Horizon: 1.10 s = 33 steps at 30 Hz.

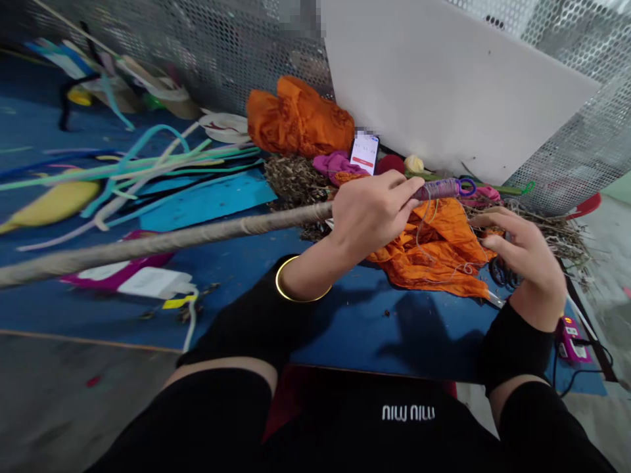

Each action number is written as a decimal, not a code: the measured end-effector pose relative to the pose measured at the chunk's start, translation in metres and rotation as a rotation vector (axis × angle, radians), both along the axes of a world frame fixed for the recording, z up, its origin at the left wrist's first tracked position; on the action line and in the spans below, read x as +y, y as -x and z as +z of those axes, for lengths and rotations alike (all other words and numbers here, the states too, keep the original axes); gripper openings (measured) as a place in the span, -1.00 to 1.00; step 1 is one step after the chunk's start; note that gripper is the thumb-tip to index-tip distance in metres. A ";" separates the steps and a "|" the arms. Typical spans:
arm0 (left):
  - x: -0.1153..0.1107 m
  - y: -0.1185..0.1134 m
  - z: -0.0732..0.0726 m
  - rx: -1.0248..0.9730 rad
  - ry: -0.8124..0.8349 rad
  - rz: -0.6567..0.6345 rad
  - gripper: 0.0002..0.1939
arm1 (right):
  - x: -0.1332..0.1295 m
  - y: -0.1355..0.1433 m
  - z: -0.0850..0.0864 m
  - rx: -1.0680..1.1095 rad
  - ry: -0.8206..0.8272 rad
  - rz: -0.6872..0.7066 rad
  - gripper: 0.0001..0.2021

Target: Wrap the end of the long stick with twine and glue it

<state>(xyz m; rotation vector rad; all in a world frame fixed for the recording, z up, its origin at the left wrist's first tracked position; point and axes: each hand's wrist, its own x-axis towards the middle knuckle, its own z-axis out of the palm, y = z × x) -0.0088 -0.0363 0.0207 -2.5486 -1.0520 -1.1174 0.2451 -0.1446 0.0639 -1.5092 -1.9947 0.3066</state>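
My left hand (372,210) is closed around a long stick (207,240) with a grey-brown wrapped surface, slanting from the left edge toward the middle. Beyond my fingers the stick's end is wound with purple string (438,190) and tipped by a purple loop (467,187). A thin loose thread (419,233) hangs from the winding over a crumpled orange cloth (434,256). To the right, my right hand (525,256) is raised with curved fingers apart, and no held thing shows. Below its fingers lie scissors (499,270), partly covered by the cloth.
A phone (365,152) leans among dry twigs (296,184) and an orange bundle (298,118). Pipe cleaners (148,167) and a yellow balloon-like thing (54,205) lie left on the blue table (424,335). A white board (444,79) stands behind. Cables hang at the table's right edge.
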 end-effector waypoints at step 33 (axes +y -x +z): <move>-0.014 -0.018 -0.018 0.085 -0.090 -0.125 -0.57 | 0.011 0.081 -0.035 1.037 -0.366 -0.053 -0.39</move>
